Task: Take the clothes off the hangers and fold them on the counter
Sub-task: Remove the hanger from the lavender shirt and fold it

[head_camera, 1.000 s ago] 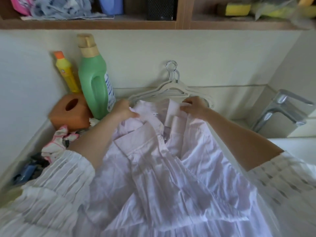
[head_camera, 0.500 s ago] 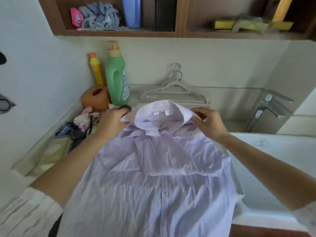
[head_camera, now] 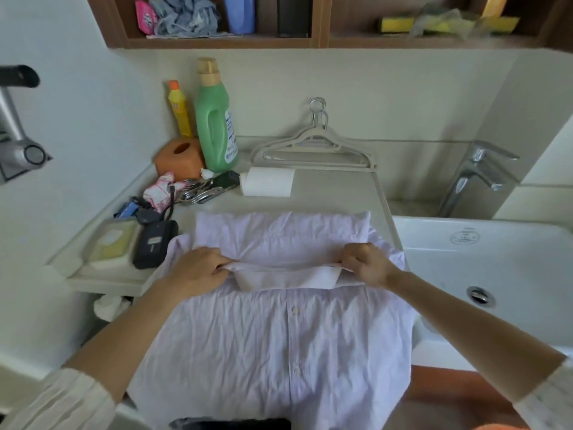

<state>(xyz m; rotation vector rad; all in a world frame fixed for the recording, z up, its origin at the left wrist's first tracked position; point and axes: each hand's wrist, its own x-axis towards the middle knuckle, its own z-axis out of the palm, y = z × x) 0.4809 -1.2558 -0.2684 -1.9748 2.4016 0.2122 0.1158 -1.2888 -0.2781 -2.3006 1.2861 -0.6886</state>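
No text can be read: the label on the green bottle [head_camera: 216,119] and the round stamp on the sink [head_camera: 464,237] are both too blurred.

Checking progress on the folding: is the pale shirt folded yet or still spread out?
Mostly spread: the shirt lies flat, hanging off the counter; both hands pinch its collar.

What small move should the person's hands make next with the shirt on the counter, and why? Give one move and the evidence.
Probably lay the collar flat and smooth the shirt down. The left hand and right hand each pinch a collar end, the upper part already lies on the counter, the lower part hangs over its edge, and the hangers are bare.
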